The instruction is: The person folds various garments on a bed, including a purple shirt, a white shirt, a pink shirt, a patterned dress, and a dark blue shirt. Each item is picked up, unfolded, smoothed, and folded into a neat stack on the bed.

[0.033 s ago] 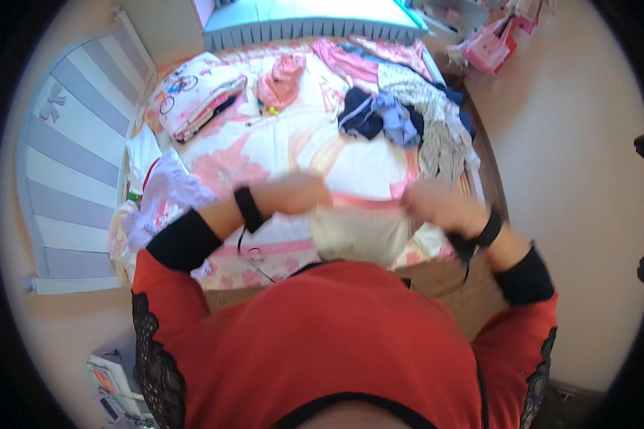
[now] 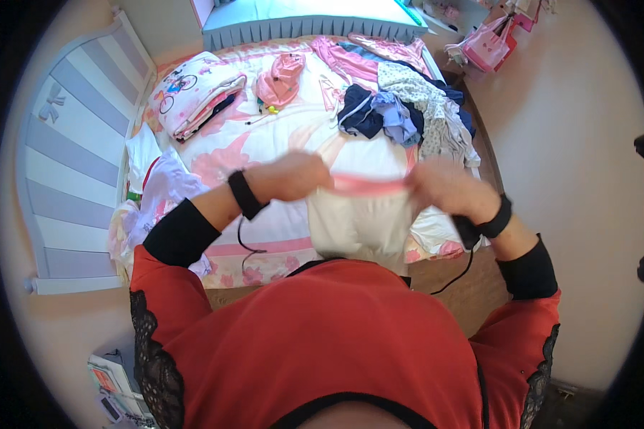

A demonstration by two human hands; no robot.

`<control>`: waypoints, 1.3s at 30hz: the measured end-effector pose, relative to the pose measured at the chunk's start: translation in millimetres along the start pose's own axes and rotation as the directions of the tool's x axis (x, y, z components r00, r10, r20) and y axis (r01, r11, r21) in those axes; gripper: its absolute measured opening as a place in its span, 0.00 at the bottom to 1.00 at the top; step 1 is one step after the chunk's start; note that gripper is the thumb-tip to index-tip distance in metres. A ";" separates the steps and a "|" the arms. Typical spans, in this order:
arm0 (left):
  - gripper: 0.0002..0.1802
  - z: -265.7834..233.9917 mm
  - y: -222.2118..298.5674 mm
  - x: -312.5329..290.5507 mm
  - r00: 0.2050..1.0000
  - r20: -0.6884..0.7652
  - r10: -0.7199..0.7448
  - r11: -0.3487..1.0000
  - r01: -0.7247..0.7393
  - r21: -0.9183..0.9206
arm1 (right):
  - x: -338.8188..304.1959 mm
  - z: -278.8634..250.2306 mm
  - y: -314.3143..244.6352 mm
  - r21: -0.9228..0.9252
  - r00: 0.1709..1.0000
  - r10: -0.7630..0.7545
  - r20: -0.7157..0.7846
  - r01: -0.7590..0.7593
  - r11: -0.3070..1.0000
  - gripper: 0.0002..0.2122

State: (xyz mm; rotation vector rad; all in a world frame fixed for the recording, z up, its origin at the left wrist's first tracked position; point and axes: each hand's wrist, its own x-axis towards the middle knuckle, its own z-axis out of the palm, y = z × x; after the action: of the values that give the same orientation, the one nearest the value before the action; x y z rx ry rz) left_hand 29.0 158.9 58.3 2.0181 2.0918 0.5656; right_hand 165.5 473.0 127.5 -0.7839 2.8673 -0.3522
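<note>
A cream garment with a pink band [image 2: 361, 218] is stretched between my two hands, above the near part of the bed. My left hand [image 2: 297, 176], closed, grips the left end of the pink band. The band's right end is in my right hand [image 2: 447, 189], also closed and slightly blurred. The garment hangs down toward my body, and its lower end is hidden behind my red top. Each wrist wears a black strap with a dark cord.
The bed [image 2: 229, 161] has a floral sheet. A folded quilt [image 2: 193, 93], a salmon-pink cloth bundle [image 2: 279, 82], dark and blue clothes [image 2: 379, 118] and a patterned garment [image 2: 426, 93] lie on it. White and lilac clothes [image 2: 168, 186] lie beside the striped headboard [image 2: 79, 157].
Both hands have moved up and away from my body, raising the garment's pink band. More of the cream cloth shows below it.
</note>
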 end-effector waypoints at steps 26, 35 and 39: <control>0.18 -51.2 15.5 36.8 0.909 -0.155 -0.386 0.769 0.224 -0.598 | 99.1 -52.0 -25.3 0.348 0.982 0.004 0.189 -0.070 0.935 0.12; 0.29 -87.0 -10.4 9.3 0.878 0.072 -0.473 0.693 0.422 -0.584 | 91.5 -52.0 -1.5 0.627 0.987 0.104 0.120 -0.156 0.763 0.13; 0.28 -56.5 15.9 29.1 0.912 -0.187 -0.365 0.610 0.083 -0.788 | 117.0 -48.1 -25.5 0.633 0.990 -0.066 -0.122 0.128 0.763 0.12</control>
State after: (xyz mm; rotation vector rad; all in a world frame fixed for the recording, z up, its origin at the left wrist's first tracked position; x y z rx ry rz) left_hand 20.1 179.6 119.9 1.1812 1.7249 1.5260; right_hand 68.3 400.2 171.0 -0.7761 2.4886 -1.3260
